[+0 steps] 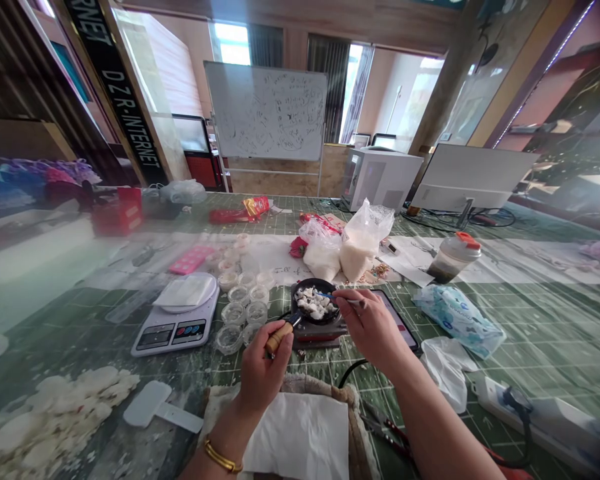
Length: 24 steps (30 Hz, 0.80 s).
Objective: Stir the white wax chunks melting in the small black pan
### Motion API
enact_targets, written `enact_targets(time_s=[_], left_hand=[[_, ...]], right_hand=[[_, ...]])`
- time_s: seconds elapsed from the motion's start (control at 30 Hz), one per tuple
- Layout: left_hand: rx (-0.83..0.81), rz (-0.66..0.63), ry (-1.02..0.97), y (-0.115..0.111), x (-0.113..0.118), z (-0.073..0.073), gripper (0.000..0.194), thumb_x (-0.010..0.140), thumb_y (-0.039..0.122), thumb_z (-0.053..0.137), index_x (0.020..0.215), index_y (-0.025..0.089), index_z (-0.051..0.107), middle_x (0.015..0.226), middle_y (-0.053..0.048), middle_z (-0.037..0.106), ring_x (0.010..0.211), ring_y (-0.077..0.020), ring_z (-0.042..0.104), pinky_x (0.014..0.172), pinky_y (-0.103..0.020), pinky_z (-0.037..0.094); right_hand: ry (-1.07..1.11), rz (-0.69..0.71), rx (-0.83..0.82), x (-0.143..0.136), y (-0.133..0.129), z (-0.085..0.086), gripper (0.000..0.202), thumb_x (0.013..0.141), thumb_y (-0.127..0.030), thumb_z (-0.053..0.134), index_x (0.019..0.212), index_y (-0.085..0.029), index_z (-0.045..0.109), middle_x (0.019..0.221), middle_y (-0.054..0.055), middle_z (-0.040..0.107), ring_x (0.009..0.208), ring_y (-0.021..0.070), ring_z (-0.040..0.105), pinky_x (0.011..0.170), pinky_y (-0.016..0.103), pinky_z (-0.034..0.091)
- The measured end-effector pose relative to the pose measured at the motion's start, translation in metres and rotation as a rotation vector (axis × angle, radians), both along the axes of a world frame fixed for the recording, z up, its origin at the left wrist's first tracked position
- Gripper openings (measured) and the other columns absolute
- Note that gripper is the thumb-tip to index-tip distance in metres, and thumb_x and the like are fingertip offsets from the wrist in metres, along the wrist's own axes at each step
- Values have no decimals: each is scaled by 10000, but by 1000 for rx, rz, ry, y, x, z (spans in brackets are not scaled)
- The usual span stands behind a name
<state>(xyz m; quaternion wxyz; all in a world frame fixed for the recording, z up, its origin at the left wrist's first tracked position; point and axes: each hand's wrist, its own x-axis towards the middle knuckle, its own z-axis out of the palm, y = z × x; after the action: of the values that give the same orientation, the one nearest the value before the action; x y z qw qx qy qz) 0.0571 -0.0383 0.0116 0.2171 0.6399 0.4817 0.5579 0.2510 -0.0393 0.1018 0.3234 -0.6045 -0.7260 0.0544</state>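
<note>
My left hand (263, 367) is closed around the wooden handle (279, 337) of a small black pan (336, 313). The pan rests on a small dark heater (321, 335) and holds white broken chunks (314, 303). Between the fingers of my right hand (369, 328) is a thin stick (326, 295), blue toward its tip, which reaches into the chunks. The stick's exact kind is unclear. Left of the pan, several small clear round containers (230, 338) stand close together. A tablet (397, 317) lies partly hidden behind my right hand.
A white kitchen scale (177, 327) stands on the left, near white wax-like discs (55, 413) and a white scraper (163, 408). Bags of white granules (357, 250) sit behind the pan. At right are a tissue pack (460, 320), a shaker bottle (455, 257) and a power strip (545, 420).
</note>
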Motion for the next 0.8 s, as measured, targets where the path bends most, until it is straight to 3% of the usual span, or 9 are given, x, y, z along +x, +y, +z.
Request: enact_targets(time_s=[0.17,0.43,0.63,0.8], left_hand=[[-23,-15,-34,-1,1,0,225,823,320,568,989,171,594,905,-61,661,776,-149,628,711,-254,517],[-23,-22,-16,-1,0,0,228,823,321,567,994,173,593,898,-58,660,751,-148,632,693,-254,517],[-11,-25,-9,-1,-1,0,228,823,321,568,995,172,591,921,-65,659,783,-156,633,720,-268,519],[-33,-30,-29,-2,-1,1,234,827,325,562,997,167,589,888,-60,657,734,-146,635,685,-257,526]], right_hand=[[-51,-10,-27,2,-6,9,262,919,-309,380,930,-205,621,842,37,682,874,210,562,809,352,368],[-88,-45,-31,9,-10,13,287,928,-316,345,829,-191,585,854,35,677,819,194,562,777,330,347],[-74,-72,1,11,-13,18,276,928,-333,343,852,-193,567,803,28,663,794,186,559,799,325,339],[-113,-68,-65,10,-10,17,270,922,-315,347,837,-194,573,747,23,654,764,191,557,763,327,342]])
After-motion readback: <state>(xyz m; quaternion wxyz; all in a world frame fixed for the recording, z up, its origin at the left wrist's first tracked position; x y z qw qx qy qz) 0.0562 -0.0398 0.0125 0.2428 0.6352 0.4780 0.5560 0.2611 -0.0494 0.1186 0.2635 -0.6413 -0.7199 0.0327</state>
